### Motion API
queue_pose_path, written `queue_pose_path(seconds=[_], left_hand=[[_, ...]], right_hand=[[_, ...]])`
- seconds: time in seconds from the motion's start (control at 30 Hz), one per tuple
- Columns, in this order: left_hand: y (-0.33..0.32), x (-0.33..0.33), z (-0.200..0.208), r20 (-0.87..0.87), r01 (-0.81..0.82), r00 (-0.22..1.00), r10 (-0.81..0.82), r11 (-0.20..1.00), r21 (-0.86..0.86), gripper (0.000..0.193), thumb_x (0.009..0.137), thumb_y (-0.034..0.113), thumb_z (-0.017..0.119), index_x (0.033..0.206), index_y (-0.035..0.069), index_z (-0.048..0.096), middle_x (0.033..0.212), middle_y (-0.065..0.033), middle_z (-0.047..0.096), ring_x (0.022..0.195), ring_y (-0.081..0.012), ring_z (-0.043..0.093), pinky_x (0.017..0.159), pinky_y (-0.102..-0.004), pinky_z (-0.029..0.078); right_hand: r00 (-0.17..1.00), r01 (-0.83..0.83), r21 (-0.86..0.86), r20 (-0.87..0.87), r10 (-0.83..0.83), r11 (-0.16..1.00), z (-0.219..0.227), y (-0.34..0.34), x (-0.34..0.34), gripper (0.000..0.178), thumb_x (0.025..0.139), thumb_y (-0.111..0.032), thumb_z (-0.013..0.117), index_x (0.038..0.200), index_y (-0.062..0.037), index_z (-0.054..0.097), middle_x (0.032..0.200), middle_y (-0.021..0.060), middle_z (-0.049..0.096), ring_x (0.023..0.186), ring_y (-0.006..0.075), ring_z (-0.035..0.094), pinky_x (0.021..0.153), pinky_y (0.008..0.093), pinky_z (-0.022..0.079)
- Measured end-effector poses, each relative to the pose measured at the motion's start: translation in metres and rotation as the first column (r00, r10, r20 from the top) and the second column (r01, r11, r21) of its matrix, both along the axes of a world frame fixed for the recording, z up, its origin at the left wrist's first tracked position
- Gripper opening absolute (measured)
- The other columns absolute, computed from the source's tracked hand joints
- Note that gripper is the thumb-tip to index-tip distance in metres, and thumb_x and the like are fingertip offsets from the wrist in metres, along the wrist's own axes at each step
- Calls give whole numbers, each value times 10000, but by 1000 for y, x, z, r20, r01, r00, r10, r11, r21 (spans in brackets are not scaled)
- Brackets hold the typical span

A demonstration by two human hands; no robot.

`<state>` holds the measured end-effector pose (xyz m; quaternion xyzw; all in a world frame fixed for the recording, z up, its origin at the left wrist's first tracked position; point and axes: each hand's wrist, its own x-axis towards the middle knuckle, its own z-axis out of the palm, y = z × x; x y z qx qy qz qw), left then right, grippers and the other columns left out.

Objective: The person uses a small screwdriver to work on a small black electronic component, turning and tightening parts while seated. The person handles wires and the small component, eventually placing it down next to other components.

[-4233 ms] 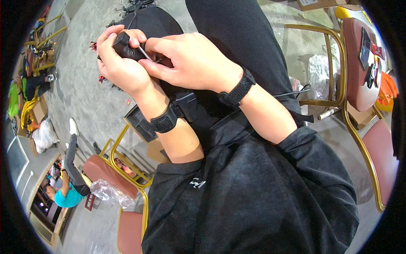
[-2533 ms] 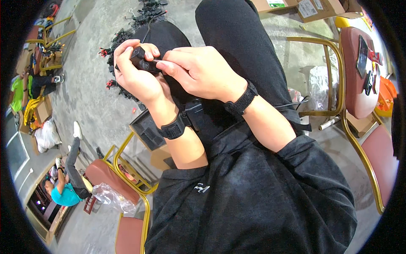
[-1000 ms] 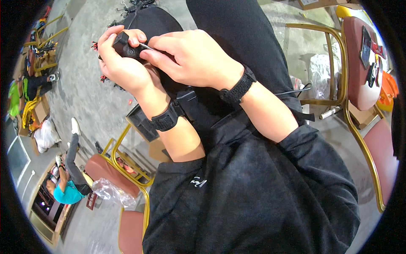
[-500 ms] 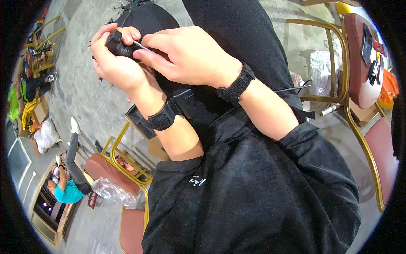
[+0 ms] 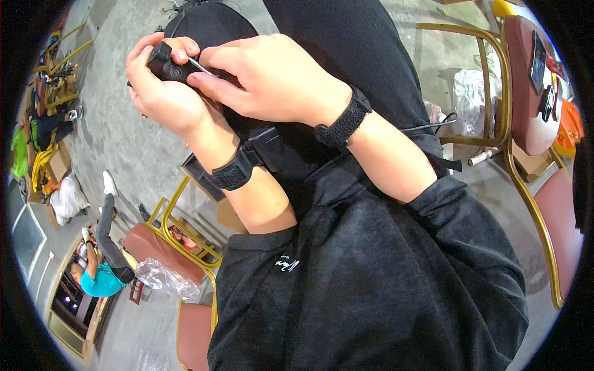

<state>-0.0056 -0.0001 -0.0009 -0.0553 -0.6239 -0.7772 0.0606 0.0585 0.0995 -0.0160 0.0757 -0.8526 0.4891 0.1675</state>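
Observation:
My left hand (image 5: 162, 94) grips a small black part (image 5: 166, 65) over my knees, fingers curled around it. My right hand (image 5: 272, 77) pinches a thin metal pin (image 5: 202, 67) whose tip touches the black part. Both wrists wear black bands (image 5: 342, 119). I sit in black clothes, and a black flat device (image 5: 266, 148) lies on my lap under my forearms.
A gold-framed chair with a red seat (image 5: 162, 242) stands to my left, clear plastic wrap on it. Another red chair (image 5: 526, 86) stands to my right with small items on it. A person in a turquoise top (image 5: 99, 275) sits far left on the concrete floor.
My hands shifted slightly up and down over my knees while the right hand kept working the pin against the black part. The grip of both hands stayed the same.

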Motion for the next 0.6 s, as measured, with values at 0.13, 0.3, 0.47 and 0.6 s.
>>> queue_pose_path(seconds=[0.13,0.3,0.47,0.6], left_hand=[[1,1,1,-5,-9,1000,9,1000,-3,230,838,212,435,857,-7,503,613,-86,413,631,-244,452,647,-361,414],[4,-3,-1,-10,-31,999,32,995,91,252,828,157,424,827,-69,537,563,-123,460,550,-218,477,578,-332,440],[0,-5,-2,-26,-27,999,29,996,81,254,827,161,428,836,-72,528,568,-124,456,549,-222,479,579,-331,441],[1,-3,-3,-33,-27,999,29,998,60,257,827,167,429,839,-70,527,570,-123,456,552,-222,483,577,-323,439]], right_hand=[[1000,-7,17,18,6,1000,1,1,0,320,872,-357,516,799,-69,636,653,129,630,602,319,626,558,422,508],[1000,-6,28,26,5,1000,-1,2,-1,337,870,-370,512,790,-68,637,649,130,631,605,316,630,563,418,514],[1000,21,18,-16,-21,1000,-2,-1,-1,331,861,-366,519,794,-65,641,644,129,633,593,312,631,567,419,519],[1000,14,26,20,-15,1000,0,0,1,326,858,-361,520,794,-65,641,646,130,634,591,311,631,567,417,519]])
